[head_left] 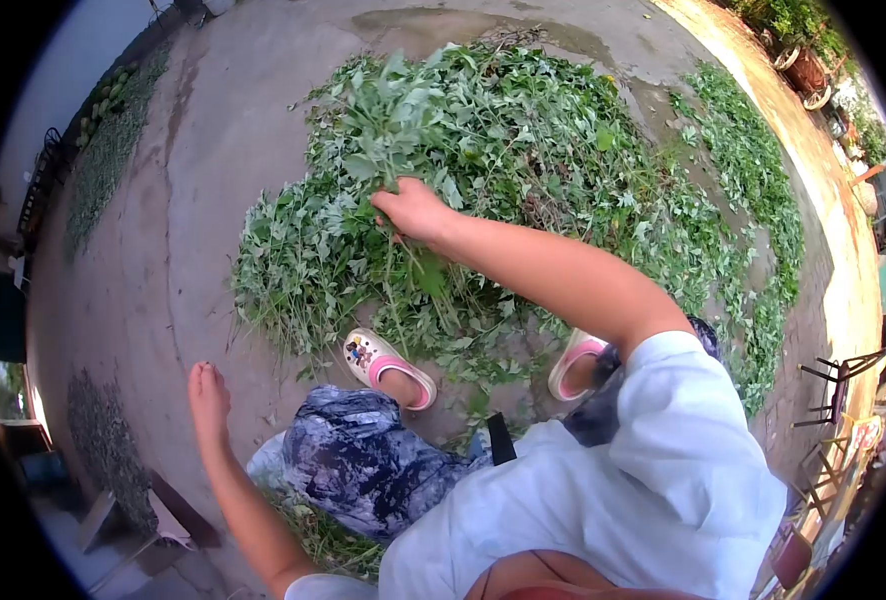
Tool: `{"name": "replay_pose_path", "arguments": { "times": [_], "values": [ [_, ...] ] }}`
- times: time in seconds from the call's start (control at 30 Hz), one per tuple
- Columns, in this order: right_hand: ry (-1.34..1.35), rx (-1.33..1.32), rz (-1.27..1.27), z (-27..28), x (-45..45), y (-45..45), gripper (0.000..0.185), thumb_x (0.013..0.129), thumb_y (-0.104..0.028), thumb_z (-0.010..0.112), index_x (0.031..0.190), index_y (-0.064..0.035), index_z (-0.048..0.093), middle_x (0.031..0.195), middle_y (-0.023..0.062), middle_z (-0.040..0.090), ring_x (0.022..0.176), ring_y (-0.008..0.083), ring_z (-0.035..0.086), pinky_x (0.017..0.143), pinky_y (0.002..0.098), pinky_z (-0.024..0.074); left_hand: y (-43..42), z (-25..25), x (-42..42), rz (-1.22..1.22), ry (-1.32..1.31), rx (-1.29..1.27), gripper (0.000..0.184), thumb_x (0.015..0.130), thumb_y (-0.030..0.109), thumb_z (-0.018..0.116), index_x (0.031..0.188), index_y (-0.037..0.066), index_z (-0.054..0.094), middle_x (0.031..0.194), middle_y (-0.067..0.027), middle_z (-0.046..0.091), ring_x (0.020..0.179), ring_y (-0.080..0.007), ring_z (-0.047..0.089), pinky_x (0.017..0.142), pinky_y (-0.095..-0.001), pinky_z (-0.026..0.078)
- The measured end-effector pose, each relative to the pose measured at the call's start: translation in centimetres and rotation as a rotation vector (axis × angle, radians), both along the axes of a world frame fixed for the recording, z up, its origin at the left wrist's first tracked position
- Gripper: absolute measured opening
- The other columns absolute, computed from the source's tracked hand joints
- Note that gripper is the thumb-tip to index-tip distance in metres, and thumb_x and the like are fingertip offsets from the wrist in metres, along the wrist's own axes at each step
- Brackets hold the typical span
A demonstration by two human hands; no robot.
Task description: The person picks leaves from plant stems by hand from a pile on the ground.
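- The right hand (415,210) closes its fingers around the stems of a leafy bunch (393,115), pinching it near the lower part of the stalks.
- The bunch stands roughly upright above the hand, its pale green leaves fanning out over the far left part of a broad green heap (563,165); whether it touches the heap cannot be told.
- The left hand (209,400) is well apart from the heap, out to the left above the concrete floor (253,100). Its fingers look close together, but I cannot tell whether they are pressed shut or loosely curled.
- The heap lies on the floor in front of the person, leaves and stems tangled together, with loose stalks trailing toward the feet.
- Cream-and-pink clogs stand at the near edge of the heap: the left clog (368,358), with small decorations on its top, and the right clog (571,368).
- Between the knees and the left arm, more cut greenery (338,540) shows beside the patterned trousers (363,450).
- A long strip of greens (763,190) lies to the right of the heap; another spread (113,165) lies at the far left.
- A dark chair (841,385) stands at the right.
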State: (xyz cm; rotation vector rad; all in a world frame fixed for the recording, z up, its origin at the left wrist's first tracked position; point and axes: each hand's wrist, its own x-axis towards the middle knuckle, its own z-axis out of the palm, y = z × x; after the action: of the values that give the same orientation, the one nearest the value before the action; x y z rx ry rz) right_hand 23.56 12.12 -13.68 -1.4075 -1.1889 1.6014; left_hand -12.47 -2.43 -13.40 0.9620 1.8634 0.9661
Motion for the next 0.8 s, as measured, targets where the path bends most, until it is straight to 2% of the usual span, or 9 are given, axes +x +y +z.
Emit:
{"name": "replay_pose_path", "arguments": {
  "times": [0.07, 0.1, 0.17, 0.3, 0.43, 0.6, 0.67, 0.73, 0.8],
  "values": [
    [0.041, -0.047, 0.213, 0.3, -5.7, 3.7, 0.035, 0.077, -0.031, 0.058, 0.089, 0.0018, 0.052, 0.082, 0.0089, 0.054, 0.063, 0.0143, 0.052, 0.052, 0.0295, 0.0447, -5.8, -2.7, -4.6, 0.143, 0.273, -0.217, 0.023, 0.084, 0.023, 0.038, 0.071, 0.005, 0.045, 0.056, -0.0015, 0.039, 0.05, -0.0111, 0.037, 0.044, -0.0257, 0.031],
    [-0.026, -0.031, 0.227, -0.1, -8.4, 5.3, 0.04, 0.076, -0.033, 0.059, 0.092, 0.0032, 0.052, 0.089, 0.0108, 0.055, 0.066, 0.0171, 0.054, 0.054, 0.0325, 0.0453, -11.2, -11.7, -15.5, -0.01, 0.631, -0.142, 0.025, 0.082, 0.021, 0.038, 0.073, -0.001, 0.046, 0.059, -0.0107, 0.043, 0.055, -0.0215, 0.041, 0.053, -0.0356, 0.037],
    [-0.091, -0.02, 0.238, -2.5, -10.0, 6.4, 0.044, 0.076, -0.035, 0.059, 0.095, 0.0047, 0.052, 0.095, 0.0127, 0.055, 0.069, 0.0198, 0.056, 0.055, 0.0355, 0.046, -19.5, -11.9, -14.8, -0.029, 1.011, -0.326, 0.027, 0.081, 0.02, 0.038, 0.083, -0.004, 0.05, 0.082, -0.0249, 0.056, 0.079, -0.0405, 0.052, 0.071, -0.0435, 0.041],
    [-0.437, 0.291, 0.17, -8.9, -7.7, 5.6, 0.029, 0.072, -0.025, 0.057, 0.088, -0.0014, 0.059, 0.1, 0.0188, 0.056, 0.085, 0.0321, 0.056, 0.074, 0.0375, 0.0452, -35.0, -16.8, -19.8, -0.124, 0.889, -1.312, 0.032, 0.082, 0.023, 0.04, 0.096, -0.003, 0.051, 0.095, -0.0252, 0.054, 0.09, -0.0407, 0.05, 0.078, -0.0452, 0.039],
    [-0.899, 0.404, -0.453, -13.5, 0.6, 1.5, 0.03, 0.072, -0.022, 0.06, 0.096, -0.0073, 0.051, 0.094, 0.0147, 0.051, 0.088, 0.0322, 0.052, 0.073, 0.0403, 0.0442, -37.1, -17.7, -17.7, -0.2, 0.737, -1.531, 0.037, 0.082, 0.027, 0.043, 0.104, -0.002, 0.048, 0.103, -0.0239, 0.051, 0.097, -0.0382, 0.048, 0.083, -0.0439, 0.038],
    [-0.869, 0.005, -0.236, -19.4, 6.6, 1.0, 0.034, 0.073, -0.026, 0.06, 0.098, -0.0039, 0.052, 0.091, 0.0136, 0.059, 0.076, 0.0276, 0.057, 0.069, 0.0374, 0.0458, -27.0, -21.6, -18.1, -0.262, 0.774, -1.246, 0.046, 0.082, 0.032, 0.046, 0.113, -0.002, 0.044, 0.113, -0.0223, 0.048, 0.107, -0.0351, 0.045, 0.089, -0.0422, 0.036],
    [-0.497, 0.071, -0.109, -21.0, 7.6, 1.3, 0.03, 0.075, -0.023, 0.059, 0.096, -0.0028, 0.055, 0.08, 0.0077, 0.061, 0.063, 0.0194, 0.056, 0.061, 0.0317, 0.0451, -17.7, -22.6, -15.9, -0.297, 0.82, -0.851, 0.05, 0.083, 0.034, 0.047, 0.117, -0.001, 0.043, 0.117, -0.0216, 0.046, 0.11, -0.0339, 0.044, 0.091, -0.0416, 0.035],
    [-0.298, 0.1, -0.148, -18.3, 7.5, 0.2, 0.023, 0.08, -0.021, 0.056, 0.095, -0.0035, 0.057, 0.073, 0.0009, 0.059, 0.054, 0.0095, 0.049, 0.052, 0.0239, 0.0403, -6.3, -18.9, -8.0, -0.365, 0.702, -0.275, 0.044, 0.086, 0.029, 0.045, 0.116, -0.003, 0.044, 0.116, -0.0215, 0.049, 0.109, -0.0309, 0.047, 0.091, -0.0367, 0.036],
    [0.165, -0.041, -0.152, -14.6, 7.3, -1.3, 0.02, 0.083, -0.018, 0.053, 0.098, -0.0051, 0.057, 0.071, -0.002, 0.056, 0.052, 0.0041, 0.043, 0.048, 0.019, 0.0359, 3.3, -11.9, 2.8, -0.489, 0.244, -0.083, 0.046, 0.087, 0.032, 0.045, 0.116, -0.003, 0.044, 0.115, -0.015, 0.051, 0.103, -0.0233, 0.05, 0.088, -0.0313, 0.037]
  ]
}}
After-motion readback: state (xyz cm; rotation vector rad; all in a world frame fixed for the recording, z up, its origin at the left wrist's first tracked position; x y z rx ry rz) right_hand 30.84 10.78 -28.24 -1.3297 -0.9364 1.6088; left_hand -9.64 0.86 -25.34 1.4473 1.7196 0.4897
